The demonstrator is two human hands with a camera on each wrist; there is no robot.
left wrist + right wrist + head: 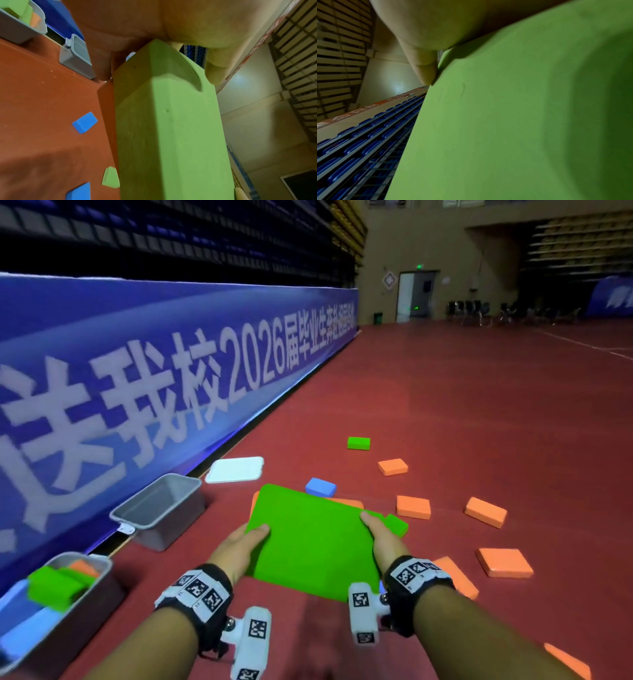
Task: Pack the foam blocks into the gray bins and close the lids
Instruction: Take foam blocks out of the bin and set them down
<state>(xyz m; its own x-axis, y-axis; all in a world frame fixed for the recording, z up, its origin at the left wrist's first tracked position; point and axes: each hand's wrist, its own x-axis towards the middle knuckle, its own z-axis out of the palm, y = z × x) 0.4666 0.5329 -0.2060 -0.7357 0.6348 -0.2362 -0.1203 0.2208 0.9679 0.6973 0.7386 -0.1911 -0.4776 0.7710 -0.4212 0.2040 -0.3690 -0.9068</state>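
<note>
Both hands have the big green foam block (313,546) clamped by its edges, left hand (239,546) at 9 o'clock, right hand (383,537) at 3. Thumbs lie on top. An empty gray bin (161,508) sits at 10 o'clock.

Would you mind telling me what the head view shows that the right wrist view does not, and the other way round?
Only the head view shows the left hand, the empty gray bin, the partly filled gray bin, the white lid and loose orange blocks on the red floor. Only the right wrist view shows the blue seat rows from below. Both show the right hand gripping the large green block.
</note>
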